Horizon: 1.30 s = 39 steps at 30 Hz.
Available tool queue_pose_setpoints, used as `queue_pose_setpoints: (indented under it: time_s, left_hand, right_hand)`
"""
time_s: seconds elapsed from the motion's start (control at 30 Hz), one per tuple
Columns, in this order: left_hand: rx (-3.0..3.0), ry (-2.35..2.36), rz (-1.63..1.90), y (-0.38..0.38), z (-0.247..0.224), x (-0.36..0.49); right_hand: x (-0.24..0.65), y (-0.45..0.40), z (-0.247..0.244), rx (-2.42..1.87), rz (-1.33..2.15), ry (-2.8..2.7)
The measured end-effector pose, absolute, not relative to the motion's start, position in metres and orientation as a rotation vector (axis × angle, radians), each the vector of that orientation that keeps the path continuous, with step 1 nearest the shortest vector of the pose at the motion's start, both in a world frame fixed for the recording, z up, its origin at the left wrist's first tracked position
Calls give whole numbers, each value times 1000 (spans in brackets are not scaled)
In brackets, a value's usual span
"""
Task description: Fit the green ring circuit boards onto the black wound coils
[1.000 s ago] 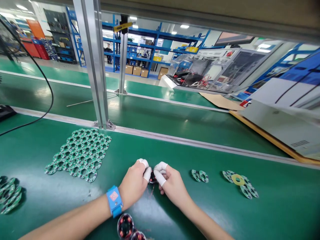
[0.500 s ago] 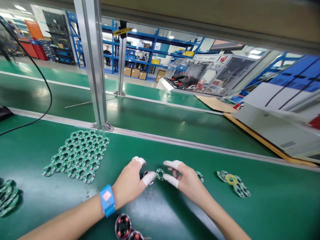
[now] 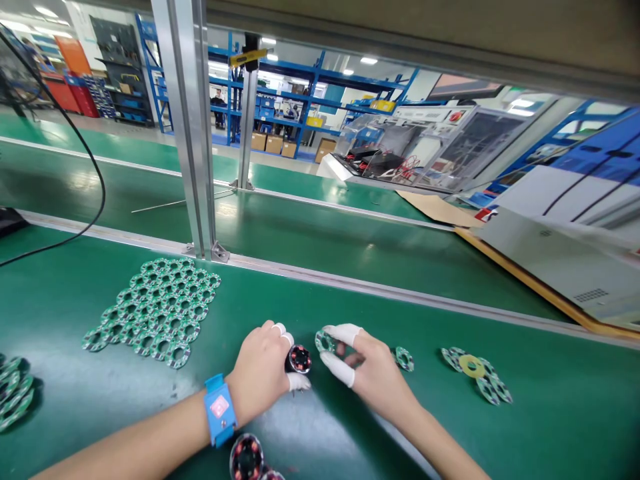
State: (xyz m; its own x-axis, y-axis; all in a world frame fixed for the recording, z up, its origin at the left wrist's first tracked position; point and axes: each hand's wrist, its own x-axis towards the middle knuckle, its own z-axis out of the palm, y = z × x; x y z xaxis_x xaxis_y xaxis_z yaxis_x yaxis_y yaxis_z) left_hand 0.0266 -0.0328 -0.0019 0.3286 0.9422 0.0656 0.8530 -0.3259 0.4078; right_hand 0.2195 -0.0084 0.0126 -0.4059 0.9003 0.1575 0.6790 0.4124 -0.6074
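Note:
My left hand [image 3: 264, 360], with white finger cots and a blue wrist strap [image 3: 220, 408], is closed around a small round motor stator [image 3: 301, 359] with copper-coloured windings facing up. Between the thumb and fingertips of my right hand [image 3: 374, 367], also in white finger cots, is a green ring-shaped circuit board [image 3: 323, 341], tilted and just right of the stator. Behind my right hand another ring board [image 3: 405, 359] lies on the green bench. More stators [image 3: 247, 457] stand at the bottom edge, partly cut off.
Many ring boards [image 3: 155, 310] lie in a flat cluster at left, with a stack [image 3: 15, 393] at the far left edge. Several boards with a yellow ring [image 3: 471, 366] lie at right. An aluminium post [image 3: 187, 133] rises from the bench's back rail. A black cable [image 3: 97, 173] hangs at left.
My left hand has turned and closed round the stator, which now shows its windings. My right fingers have closed on the ring board, now tilted up. The view has shifted slightly.

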Motion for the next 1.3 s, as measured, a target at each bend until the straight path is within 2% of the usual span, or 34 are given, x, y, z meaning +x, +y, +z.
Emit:
queue_pose_setpoints:
  time_s: [0.13,0.67,1.07,1.3]
  left_hand:
    - [2326,1613,447,-33,-7,27]
    - [2343,1603,480,-34,-11,28]
    - [2305,1601,479,-34,-11,29]
    - [2262,1439,508,-39,22,10]
  right_hand:
    - [200,-20,16,-1152,759,-2266]
    - [205,-28,-5,-1134,333,-2481]
    - [192,-17,12,-1132,665,-2367]
    - [189,-20,12,-1190,732,-2293]
